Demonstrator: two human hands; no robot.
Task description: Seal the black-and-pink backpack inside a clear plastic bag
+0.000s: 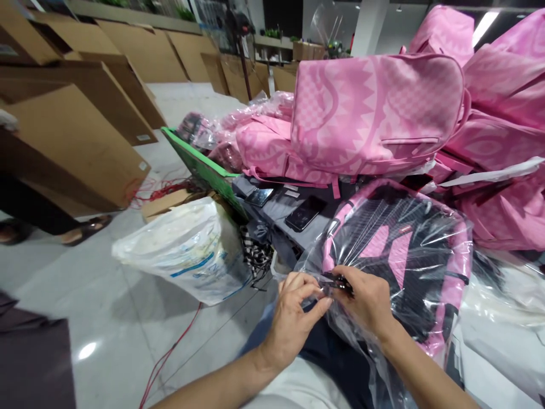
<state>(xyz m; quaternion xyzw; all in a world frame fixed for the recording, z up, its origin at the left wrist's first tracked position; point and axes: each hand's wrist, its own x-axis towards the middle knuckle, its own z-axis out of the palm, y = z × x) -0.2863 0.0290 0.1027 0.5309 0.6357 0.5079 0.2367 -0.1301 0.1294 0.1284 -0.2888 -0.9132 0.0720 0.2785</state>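
A pink-and-black backpack [394, 250] lies on its front in a clear plastic bag [426, 238], with its dark mesh back and pink straps facing up. My left hand [293, 312] is at the bag's near left edge, thumb and fingers pinched on the clear film. Close beside it, my right hand [368, 298] is closed around small black scissors [344, 284]. Their tip points left toward the left fingertips. Whether the blades touch the film is hard to make out. Loose film hangs down below the right hand.
Pink patterned backpacks [374, 113] are piled behind and to the right. Two phones [304, 213] lie on dark fabric. A white sack [191, 250] stands on the floor at left, near a red cable [170, 352]. Cardboard boxes [76, 142] and a person's sandaled foot [87, 230] are farther left.
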